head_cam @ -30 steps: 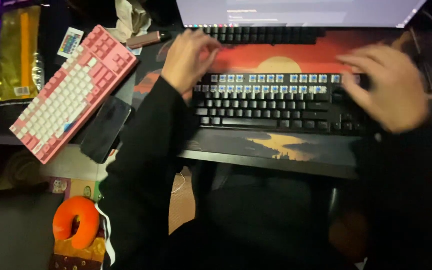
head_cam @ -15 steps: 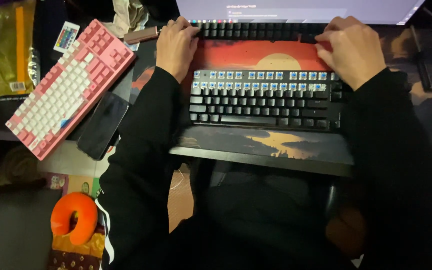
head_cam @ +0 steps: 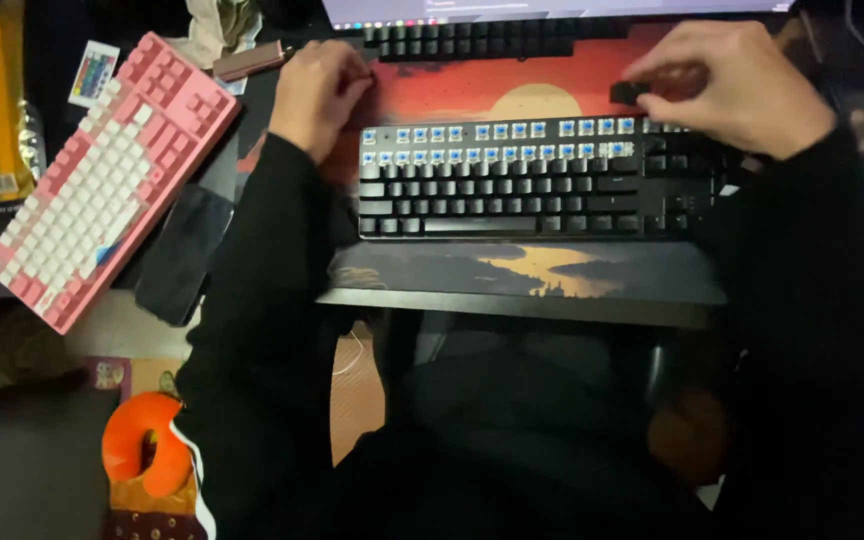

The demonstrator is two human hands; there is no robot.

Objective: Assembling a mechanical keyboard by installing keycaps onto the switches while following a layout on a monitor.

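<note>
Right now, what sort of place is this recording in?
Probably a home computer desk: a black keyboard with keycaps off, a pink keyboard beside it, and a lit screen edge above a sunset desk mat.

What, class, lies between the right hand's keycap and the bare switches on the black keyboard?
Nothing visible. The right hand holds a black keycap just above the top row of bare blue switches on the black keyboard; only open mat lies between.

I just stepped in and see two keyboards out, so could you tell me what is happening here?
A person in black sleeves is taking keycaps off a black keyboard: its top two rows show bare blue switches. The right hand pinches a black keycap, and the left hand rests by a row of removed keycaps on the desk mat. A pink keyboard lies aside.
</note>
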